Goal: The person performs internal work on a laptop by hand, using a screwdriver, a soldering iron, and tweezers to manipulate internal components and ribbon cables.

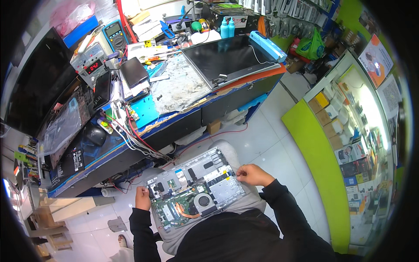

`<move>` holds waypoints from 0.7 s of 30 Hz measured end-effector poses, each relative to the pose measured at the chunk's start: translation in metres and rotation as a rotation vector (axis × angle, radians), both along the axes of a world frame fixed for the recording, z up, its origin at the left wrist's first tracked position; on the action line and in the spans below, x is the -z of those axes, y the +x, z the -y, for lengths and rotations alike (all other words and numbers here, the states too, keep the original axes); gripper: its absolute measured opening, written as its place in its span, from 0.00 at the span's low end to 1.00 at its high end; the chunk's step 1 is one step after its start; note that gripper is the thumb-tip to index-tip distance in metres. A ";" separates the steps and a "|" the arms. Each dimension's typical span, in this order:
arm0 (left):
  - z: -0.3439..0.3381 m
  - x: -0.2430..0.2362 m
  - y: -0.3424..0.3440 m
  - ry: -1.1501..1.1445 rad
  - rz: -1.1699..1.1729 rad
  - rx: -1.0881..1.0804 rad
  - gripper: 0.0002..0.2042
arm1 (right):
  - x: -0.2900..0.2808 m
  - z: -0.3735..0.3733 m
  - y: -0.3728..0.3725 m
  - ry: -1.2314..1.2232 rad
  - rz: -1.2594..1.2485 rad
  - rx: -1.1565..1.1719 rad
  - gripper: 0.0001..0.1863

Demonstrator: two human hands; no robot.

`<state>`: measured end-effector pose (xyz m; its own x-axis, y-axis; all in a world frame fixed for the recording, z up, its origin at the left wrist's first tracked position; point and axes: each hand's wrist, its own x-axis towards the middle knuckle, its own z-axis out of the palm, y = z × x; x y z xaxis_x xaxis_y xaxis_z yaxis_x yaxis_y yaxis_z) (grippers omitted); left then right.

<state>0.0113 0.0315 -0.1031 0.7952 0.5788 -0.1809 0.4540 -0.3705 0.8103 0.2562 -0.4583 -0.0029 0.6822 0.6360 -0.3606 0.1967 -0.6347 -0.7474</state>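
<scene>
Laptop base [197,187]: one, seen in the head view, its insides bare and facing up; it lies across my lap, slanted, its right end farther from me than its left.
Parts inside it: one round black fan [203,201], one copper heat pipe [185,213] beside it, and green circuit board [171,211] toward my left.
Hands: two, both mine, one at each end of the base.
Left hand [142,199]: fingers curled in, gripping the left edge of the base.
Right hand [256,175]: fingertips drawn together at the right edge; I cannot tell whether they pinch the rim, something small, or nothing.
Sleeves [141,233]: two, black.
Trousers [229,153]: grey, under the base.
Workbench [176,131]: one, in front of me, well crowded.
Screen panel [233,56]: one, dark, lying on the bench toward its right end.
Bottles [224,29]: two, light blue, side by side behind the panel.
Multimeter [115,36]: one, blue-edged, near the back.
Power supply [89,59]: one, with red lit digits.
Mouse [94,134]: one, black, on the bench's left part.
Display case [312,174]: one, green-sided, to my right, holding more boxes than I can count.
Sandalled foot [122,241]: one, at lower left on the tiled floor.
</scene>
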 end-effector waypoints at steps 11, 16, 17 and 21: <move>0.003 -0.002 0.002 -0.019 -0.034 -0.005 0.05 | 0.001 0.001 0.000 0.017 -0.089 0.057 0.13; 0.002 0.001 -0.003 0.022 0.007 0.008 0.06 | 0.004 -0.001 0.005 0.008 -0.120 0.041 0.14; 0.002 0.001 -0.003 0.021 0.004 0.001 0.06 | 0.003 -0.002 0.005 0.007 -0.121 0.040 0.14; 0.003 0.003 -0.001 0.045 0.023 0.001 0.06 | 0.004 -0.001 0.005 0.012 -0.164 0.039 0.12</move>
<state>0.0099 0.0280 -0.1060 0.7997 0.5847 -0.1364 0.4348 -0.4073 0.8032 0.2616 -0.4568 -0.0073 0.6393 0.6150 -0.4616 0.0464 -0.6300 -0.7752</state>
